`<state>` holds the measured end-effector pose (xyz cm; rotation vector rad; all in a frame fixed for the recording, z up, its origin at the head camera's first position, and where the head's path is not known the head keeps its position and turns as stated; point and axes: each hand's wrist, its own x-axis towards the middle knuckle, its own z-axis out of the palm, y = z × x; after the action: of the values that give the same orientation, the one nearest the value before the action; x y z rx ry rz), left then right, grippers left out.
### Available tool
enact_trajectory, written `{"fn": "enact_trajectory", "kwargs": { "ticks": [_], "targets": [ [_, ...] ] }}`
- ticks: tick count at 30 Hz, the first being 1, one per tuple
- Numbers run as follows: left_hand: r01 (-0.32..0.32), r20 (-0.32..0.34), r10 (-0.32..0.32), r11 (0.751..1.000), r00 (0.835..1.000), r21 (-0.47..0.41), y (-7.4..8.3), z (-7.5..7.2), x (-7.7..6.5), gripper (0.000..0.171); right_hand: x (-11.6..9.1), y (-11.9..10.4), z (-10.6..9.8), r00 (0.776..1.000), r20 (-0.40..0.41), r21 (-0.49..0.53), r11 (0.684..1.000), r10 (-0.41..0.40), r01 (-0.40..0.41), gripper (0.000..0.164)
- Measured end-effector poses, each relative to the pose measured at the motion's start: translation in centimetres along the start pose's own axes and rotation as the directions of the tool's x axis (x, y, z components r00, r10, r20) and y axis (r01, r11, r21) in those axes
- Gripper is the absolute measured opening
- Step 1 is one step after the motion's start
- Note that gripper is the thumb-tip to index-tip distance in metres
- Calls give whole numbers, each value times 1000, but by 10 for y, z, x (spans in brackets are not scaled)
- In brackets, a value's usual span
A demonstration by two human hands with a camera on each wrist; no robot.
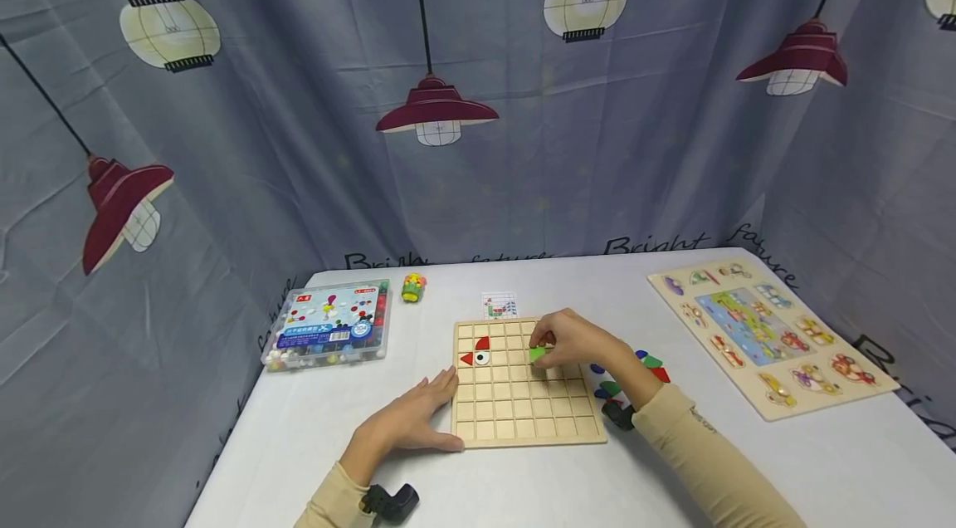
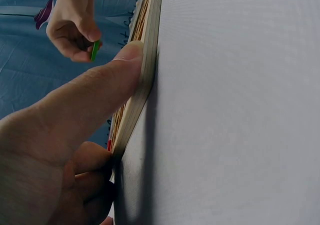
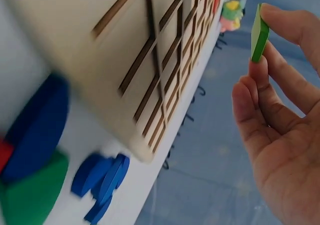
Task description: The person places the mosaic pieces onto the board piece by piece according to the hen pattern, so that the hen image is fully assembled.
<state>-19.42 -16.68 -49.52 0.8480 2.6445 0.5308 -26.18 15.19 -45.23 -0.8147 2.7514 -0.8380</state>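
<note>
My right hand (image 1: 573, 339) pinches a small green piece (image 1: 537, 354) between thumb and fingertips over the right half of a wooden grid board (image 1: 514, 410). In the right wrist view the flat green piece (image 3: 259, 33) is held on edge, apart from the board. My left hand (image 1: 413, 416) rests at the board's left side, its thumb (image 2: 100, 85) lying straight against the rim. Near the board's upper left are a red quarter-round piece (image 1: 482, 343), a red triangle (image 1: 466, 359) and a white tile with a black dot (image 1: 482, 358).
Loose blue, green and red pieces (image 1: 653, 362) lie right of the board, partly behind my right forearm. A small pattern card (image 1: 499, 305) lies beyond it. A clear box of beads (image 1: 329, 325) and a toy figure (image 1: 413, 287) stand left; a picture puzzle (image 1: 769, 329) lies right.
</note>
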Motion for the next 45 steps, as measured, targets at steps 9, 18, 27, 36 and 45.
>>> {"fn": "enact_trajectory", "kwargs": {
  "ticks": [9,18,27,36,45],
  "targets": [
    [-1,-6,1,1000,1000,-1,1,1,2,107,18,-20,14,997,71,-46,998,-30,34,15],
    [4,-3,-4,1000,1000,1,0,0,2,108,39,-38,31,989,129,-147,985,-76,95,14],
    [5,-5,-5,1000,1000,21,0,-2,2,108,51,-52,44,990,132,-167,983,-58,80,15],
    [1,-11,0,999,1000,33,2,-1,1,107,58,-53,52,990,139,-149,987,-39,59,18],
    [-5,-14,5,999,1000,40,2,0,1,107,60,-53,54,988,154,-147,988,-31,54,18]
  ]
}}
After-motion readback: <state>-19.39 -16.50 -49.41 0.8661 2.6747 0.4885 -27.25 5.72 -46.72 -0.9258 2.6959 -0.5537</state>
